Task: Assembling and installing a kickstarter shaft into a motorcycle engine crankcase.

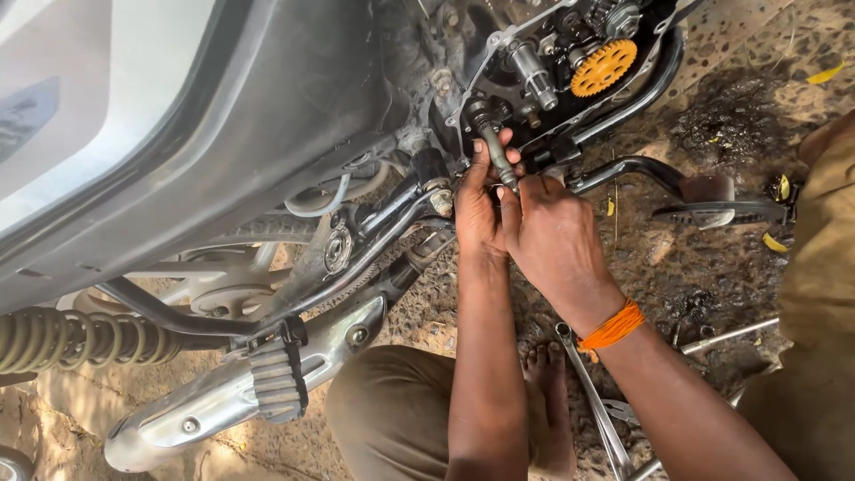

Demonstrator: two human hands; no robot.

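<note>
Two bare hands meet just above the centre of the frame, under the open engine of a motorcycle [223,116] whose grey side panel fills the whole upper left. Below that panel, in the lower left, lie a coiled rear spring [71,338], a chrome exhaust pipe [223,392] and a ribbed rubber footpeg [276,379]. At top centre the engine case [552,62] stands with its cover off, showing dark shafts and an orange gear [604,68] near the upper right of the opening.

The right hand [557,236], with an orange thread band [613,328] around its wrist, is curled, its fingertips pinched on the lower end of a short grey metal shaft [499,153] that slants down from the engine case. The left hand [478,209] sits touching the right one, fingers closed around the same shaft from the left side, thumb up along it. Both hands grasp the shaft, which remains seated at its upper end in the case.

To the right of the hands a black curved lever [641,167] ends at a flat pedal [708,189] over oil-stained ground [712,267]. In the lower middle a bent knee in brown trousers [392,410] and a bare foot [548,401] show, and long silver wrenches [597,410] lie on the dirt beside the foot, under the right forearm.
</note>
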